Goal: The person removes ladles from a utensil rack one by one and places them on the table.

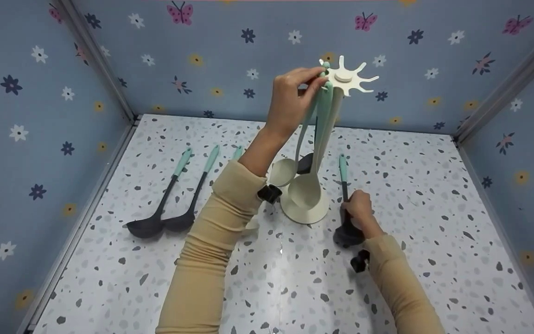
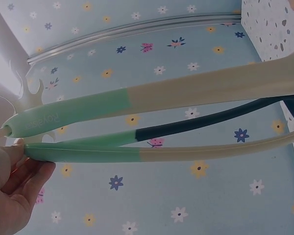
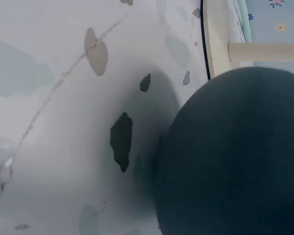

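Observation:
A cream utensil stand with a hooked top rises at the middle of the table. My left hand is up at its hooks and pinches the green handle end of a cream spoon-like utensil, whose round head hangs at the stand's left. A cream spoon hangs in front, and a dark utensil shows partly behind. My right hand grips the dark shaft of a black ladle with a green handle, low over the table. Its dark bowl fills much of the right wrist view.
Two black ladles, one at the far left and another beside it, lie on the speckled table. A third green handle is mostly covered by my left arm. Patterned panels enclose the back and sides.

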`<state>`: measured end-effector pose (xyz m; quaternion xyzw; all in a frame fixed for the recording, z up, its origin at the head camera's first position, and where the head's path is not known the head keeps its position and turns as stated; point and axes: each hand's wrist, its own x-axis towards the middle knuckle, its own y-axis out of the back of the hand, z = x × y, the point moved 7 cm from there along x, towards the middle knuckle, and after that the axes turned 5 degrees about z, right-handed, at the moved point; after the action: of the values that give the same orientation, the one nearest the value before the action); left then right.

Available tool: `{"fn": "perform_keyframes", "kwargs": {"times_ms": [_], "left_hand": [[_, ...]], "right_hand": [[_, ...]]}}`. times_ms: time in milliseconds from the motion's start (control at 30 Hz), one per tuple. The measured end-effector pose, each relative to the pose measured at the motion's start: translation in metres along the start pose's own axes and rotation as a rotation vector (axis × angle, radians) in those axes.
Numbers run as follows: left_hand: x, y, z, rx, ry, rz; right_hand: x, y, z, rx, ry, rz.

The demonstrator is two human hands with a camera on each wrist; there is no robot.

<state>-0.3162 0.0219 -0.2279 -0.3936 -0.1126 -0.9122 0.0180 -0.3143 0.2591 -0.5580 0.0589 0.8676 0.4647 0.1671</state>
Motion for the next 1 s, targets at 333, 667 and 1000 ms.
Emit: {"fn": "perform_keyframes", "kwargs": {"times_ms": [333,667,1000], "left_hand": [[0.000,-0.001,0.001,0.026,-0.010,-0.012],[0.002,0.000,0.001,0.058,0.030,-0.054],[0.004,-0.001,-0.002,0.056,0.064,-0.063]], "right_hand": [[-0.009,0.024,-0.017,-0.020,0.131,0.059],[-0.030,0.064,-0.048,0.077,0.291,0.156],[-0.062,0.116,-0.091,0.205,0.518,0.399]]}}
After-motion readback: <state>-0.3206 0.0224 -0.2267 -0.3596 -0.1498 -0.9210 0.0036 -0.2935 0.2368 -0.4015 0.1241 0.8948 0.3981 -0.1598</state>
